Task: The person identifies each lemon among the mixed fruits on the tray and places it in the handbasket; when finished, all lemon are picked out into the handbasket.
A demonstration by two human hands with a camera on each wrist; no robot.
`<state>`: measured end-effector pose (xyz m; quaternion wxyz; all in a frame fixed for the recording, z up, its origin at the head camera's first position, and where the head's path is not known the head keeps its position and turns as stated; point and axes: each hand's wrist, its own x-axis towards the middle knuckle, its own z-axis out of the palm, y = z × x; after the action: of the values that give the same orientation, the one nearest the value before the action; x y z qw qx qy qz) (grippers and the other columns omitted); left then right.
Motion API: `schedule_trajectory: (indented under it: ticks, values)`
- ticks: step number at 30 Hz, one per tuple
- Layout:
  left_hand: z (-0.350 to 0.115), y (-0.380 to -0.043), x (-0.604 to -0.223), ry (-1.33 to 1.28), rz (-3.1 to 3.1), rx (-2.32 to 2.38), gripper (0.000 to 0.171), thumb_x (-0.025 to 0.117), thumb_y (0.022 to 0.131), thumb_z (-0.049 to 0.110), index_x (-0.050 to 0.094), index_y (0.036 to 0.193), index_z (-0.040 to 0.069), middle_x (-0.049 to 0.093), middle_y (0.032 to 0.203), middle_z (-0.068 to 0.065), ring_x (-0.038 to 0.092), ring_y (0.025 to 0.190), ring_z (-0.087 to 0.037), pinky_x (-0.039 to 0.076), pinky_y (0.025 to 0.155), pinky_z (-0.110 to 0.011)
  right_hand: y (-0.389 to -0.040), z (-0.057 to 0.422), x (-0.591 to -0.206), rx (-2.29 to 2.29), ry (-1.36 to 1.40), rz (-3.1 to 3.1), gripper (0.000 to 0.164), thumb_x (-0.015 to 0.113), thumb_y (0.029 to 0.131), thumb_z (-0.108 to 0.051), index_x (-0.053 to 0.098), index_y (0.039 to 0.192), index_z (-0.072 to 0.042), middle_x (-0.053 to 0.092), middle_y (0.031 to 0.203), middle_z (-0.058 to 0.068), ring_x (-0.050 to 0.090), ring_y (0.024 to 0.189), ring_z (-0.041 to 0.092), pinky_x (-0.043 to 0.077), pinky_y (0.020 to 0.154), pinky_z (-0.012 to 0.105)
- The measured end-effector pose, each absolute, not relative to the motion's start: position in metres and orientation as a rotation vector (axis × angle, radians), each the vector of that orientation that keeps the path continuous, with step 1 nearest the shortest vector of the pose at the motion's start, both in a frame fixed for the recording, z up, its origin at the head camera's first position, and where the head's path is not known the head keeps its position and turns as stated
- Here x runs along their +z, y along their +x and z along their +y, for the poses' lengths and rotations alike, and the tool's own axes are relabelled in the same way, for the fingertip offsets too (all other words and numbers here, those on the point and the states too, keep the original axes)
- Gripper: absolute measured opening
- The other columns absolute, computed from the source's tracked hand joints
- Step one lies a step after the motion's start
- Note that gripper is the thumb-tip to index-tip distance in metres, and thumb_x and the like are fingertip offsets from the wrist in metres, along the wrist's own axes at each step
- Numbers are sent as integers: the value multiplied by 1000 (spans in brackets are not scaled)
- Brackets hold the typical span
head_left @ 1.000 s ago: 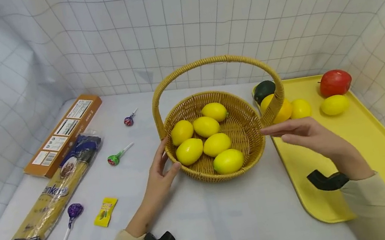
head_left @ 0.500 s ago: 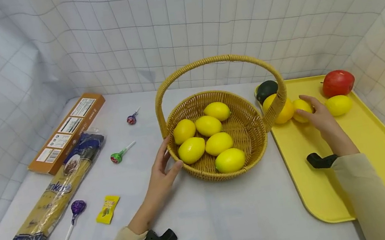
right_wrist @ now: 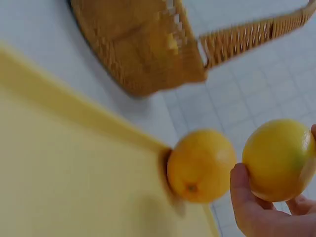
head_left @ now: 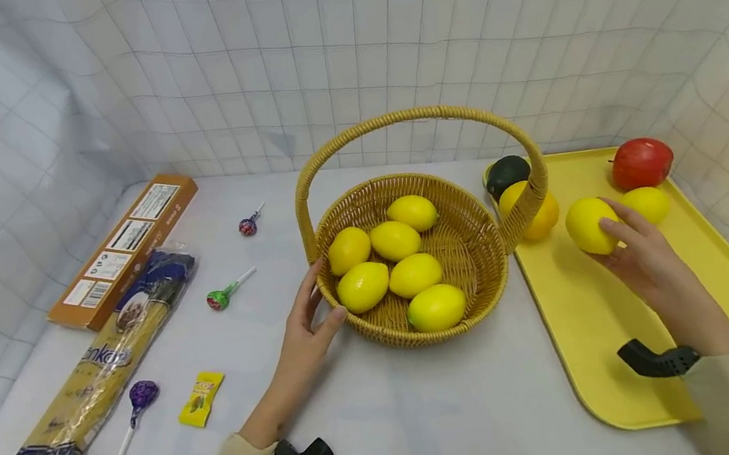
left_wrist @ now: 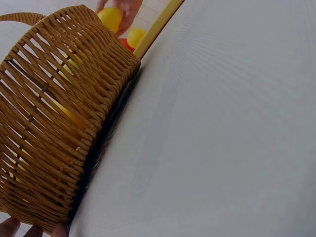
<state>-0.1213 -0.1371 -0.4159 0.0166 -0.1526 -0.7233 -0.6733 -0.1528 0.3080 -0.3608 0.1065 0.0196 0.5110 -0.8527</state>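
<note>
My right hand holds a lemon between thumb and fingers, raised over the yellow tray. In the right wrist view this lemon appears beside an orange lying on the tray. My left hand rests against the left side of a wicker basket, its thumb and fingers spread along the wall near the rim. Its fingertips show at the basket's side in the left wrist view. Several lemons lie inside the basket, mostly towards its left and front, under a tall arched handle.
On the tray stand a dark green avocado, a red apple and another lemon. To the left lie an orange box, a bag of pasta, lollipops and a yellow wrapped candy.
My right hand has moved from the basket's right rim to the tray, taken hold of a lemon there and lifted it towards me. The left hand has stayed at the basket.
</note>
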Motion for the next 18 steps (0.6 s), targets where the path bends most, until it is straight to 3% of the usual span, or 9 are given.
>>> schedule_trajectory:
  ticks: [1, 3, 6, 13, 18]
  values:
    - [-138, -121, -415, -473, -2250, -2095, 65, 52, 97, 8, 19, 151, 24, 15, 153, 4, 19, 136, -30, 26, 104, -49, -143, 302, -359, -2552, -37, 1399, 36, 43, 99, -8, 41, 135, -15, 44, 124, 2, 54, 103, 17, 48, 86, 30]
    - [-139, -121, -412, -476, -2248, -2094, 65, 52, 97, 7, 19, 151, 24, 15, 153, 3, 18, 136, -31, 26, 104, -49, -124, 284, -355, -2558, -207, 1227, 35, 35, 101, -7, 46, 133, -12, 47, 128, 5, 53, 109, 21, 44, 93, 34]
    - [-140, -122, -410, -491, -2238, -2084, 66, 51, 97, 5, 19, 151, 24, 15, 153, 3, 18, 136, -30, 25, 105, -49, -102, 248, -352, -2459, -364, 1157, 41, 26, 102, -9, 40, 140, -13, 43, 135, 7, 47, 117, 21, 37, 99, 35]
    - [-140, -124, -410, -497, -2226, -2117, 67, 50, 96, 3, 17, 151, 23, 14, 153, 4, 19, 136, -29, 27, 104, -49, -100, 174, -328, -2376, -172, 1315, 53, 39, 101, -8, 18, 149, -13, 19, 145, 8, 33, 124, 23, 34, 102, 32]
    - [-138, -121, -406, -494, -2235, -2122, 67, 49, 96, -1, 16, 151, 16, 14, 154, -2, 19, 136, -32, 23, 105, -51, -119, 139, -317, -2428, 44, 1306, 58, 35, 102, -5, 5, 151, -11, 11, 150, 8, 20, 133, 24, 26, 106, 34]
